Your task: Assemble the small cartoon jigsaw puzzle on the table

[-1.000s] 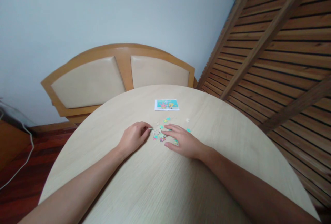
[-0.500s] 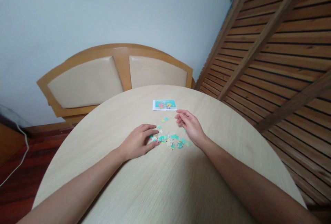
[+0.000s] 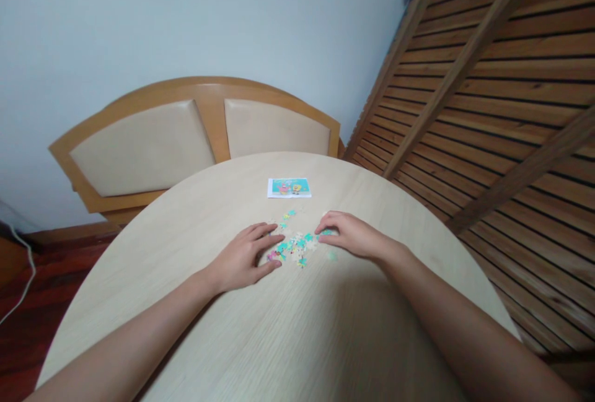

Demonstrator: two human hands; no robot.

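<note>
A loose heap of jigsaw puzzle pieces [image 3: 297, 244], turquoise, off-white, yellow and pink, lies on the pale round table [image 3: 279, 321]. At the heap's left edge rests my left hand [image 3: 248, 254], open, with fingers and thumb spread around a few pink and turquoise pieces. From the right, my right hand [image 3: 351, 235] reaches over the heap, its fingers curved and apart from the thumb. Turquoise pieces show in that gap; no piece is clearly gripped. Beyond the heap is a small picture card [image 3: 290, 187] with a pink and a yellow cartoon figure on turquoise.
Behind the table stands a wooden headboard [image 3: 212, 123] with cream panels, against a pale wall. A slatted wooden frame [image 3: 488, 92] leans on the right. At far left a white cable [image 3: 28, 259] hangs above the reddish floor.
My right hand has come down and turned inward onto the right side of the puzzle pieces, some of which have shifted. My left hand stays at the heap. The view has swung slightly right.
</note>
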